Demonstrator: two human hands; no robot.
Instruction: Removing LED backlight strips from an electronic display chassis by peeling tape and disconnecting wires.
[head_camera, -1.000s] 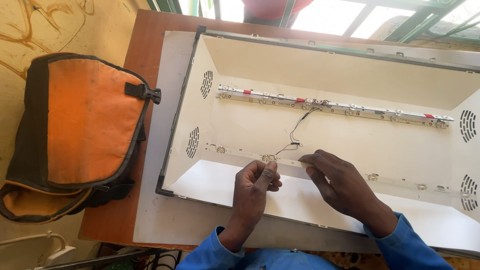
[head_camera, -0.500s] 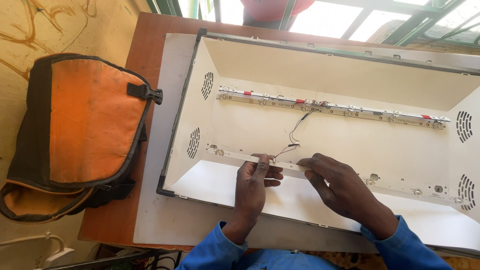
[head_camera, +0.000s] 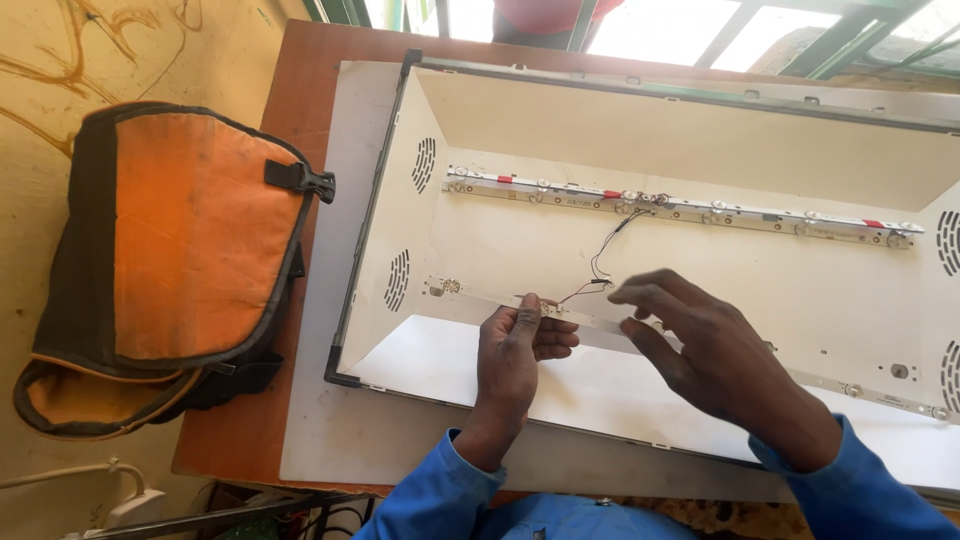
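Big white panel tray (head_camera: 560, 130) lies flat on the surface (head_camera: 300, 120), orange bag (head_camera: 190, 250) beside it. Left hand (head_camera: 515, 350) pinches the near light strip (head_camera: 470, 293), steadying it; right hand (head_camera: 700, 345) hovers open by the thin wires (head_camera: 605, 250).

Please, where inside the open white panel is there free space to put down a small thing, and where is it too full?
Bare white floor lies between the upper light strip and the lower light strip, left of the thin wires. Another free patch is the sloped front wall left of the left hand. It is crowded around the wires and under the right hand.
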